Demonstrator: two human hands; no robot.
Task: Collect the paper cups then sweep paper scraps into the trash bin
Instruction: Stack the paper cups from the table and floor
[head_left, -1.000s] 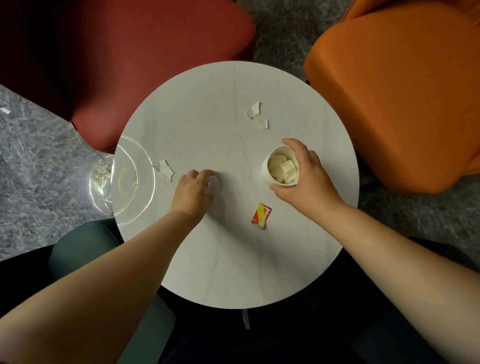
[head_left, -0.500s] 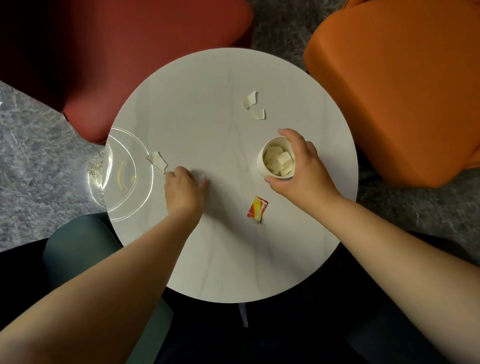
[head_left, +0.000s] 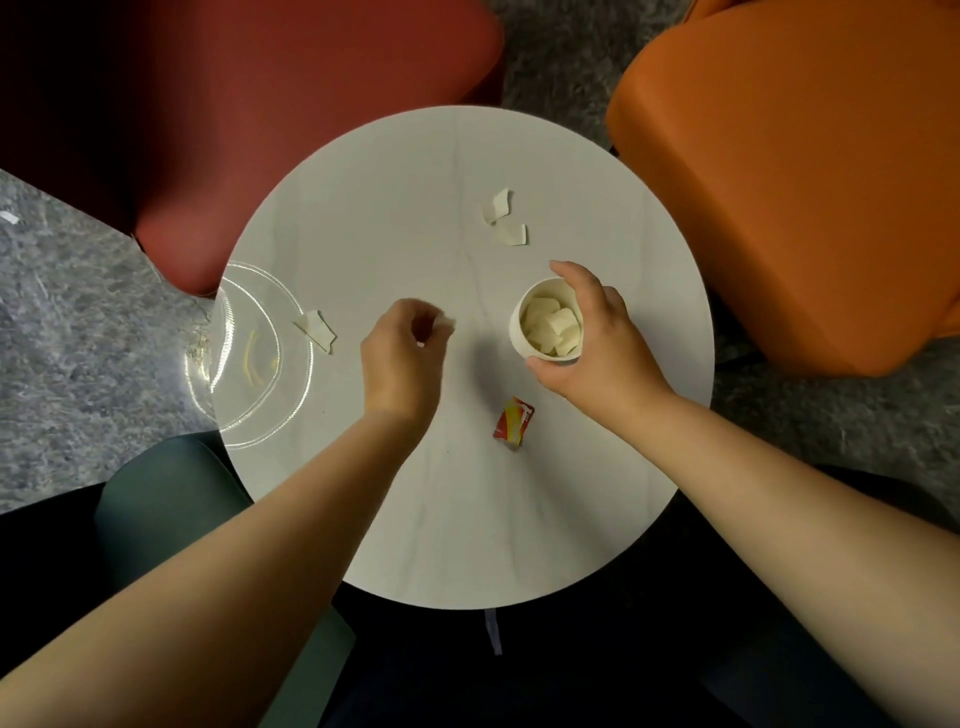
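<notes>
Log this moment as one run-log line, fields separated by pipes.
left hand: fingers pinch small paper scrap above table | right hand: grips paper cup holding scraps | loose: three white scraps, red wrapper

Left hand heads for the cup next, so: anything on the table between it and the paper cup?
Nothing visible. Bare table lies between the left hand and the paper cup, which the right hand grips.

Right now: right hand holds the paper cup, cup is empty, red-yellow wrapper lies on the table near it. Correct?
Not quite. The paper cup is not empty: the head view shows white paper scraps inside it. The rest stands: the right hand holds the cup, and the red-yellow wrapper lies on the table near it.
</notes>
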